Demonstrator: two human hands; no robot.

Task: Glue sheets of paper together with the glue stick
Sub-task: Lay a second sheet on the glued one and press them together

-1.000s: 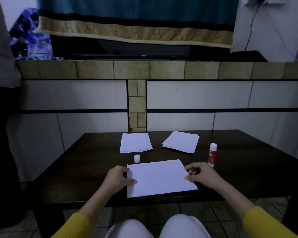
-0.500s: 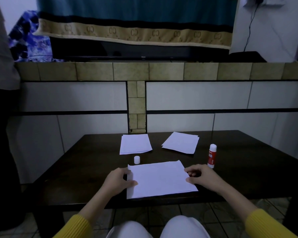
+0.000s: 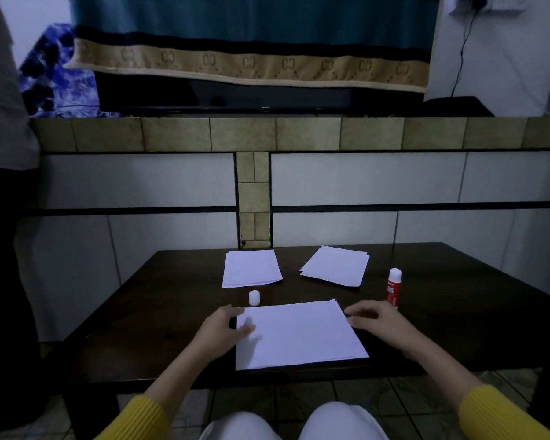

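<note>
A dark wooden table (image 3: 146, 315) stands against a tiled wall, and on its near edge lies a white sheet of paper (image 3: 299, 335), apparently with another sheet beneath it, since a second edge shows along the top and bottom. The left hand (image 3: 223, 328) rests at the sheet's left edge, thumb laid over the paper and the other fingers curled loosely beside it on the table; it pinches nothing. The right hand (image 3: 377, 319) sits just off the sheet's right edge, fingers bent and pointing toward the paper, holding nothing; whether the fingertips touch the edge I cannot tell. The glue stick (image 3: 393, 286), red-bodied with a white top, stands upright just beyond the right hand, uncapped by the look of it. Its small white cap (image 3: 254, 297) stands apart on the table, just past the sheet's far left corner. Farther back lie two small stacks of paper: a left stack (image 3: 251, 268) lying square and a right stack (image 3: 335, 265) turned at an angle. Yellow sleeves (image 3: 502, 414) cover both forearms.
</note>
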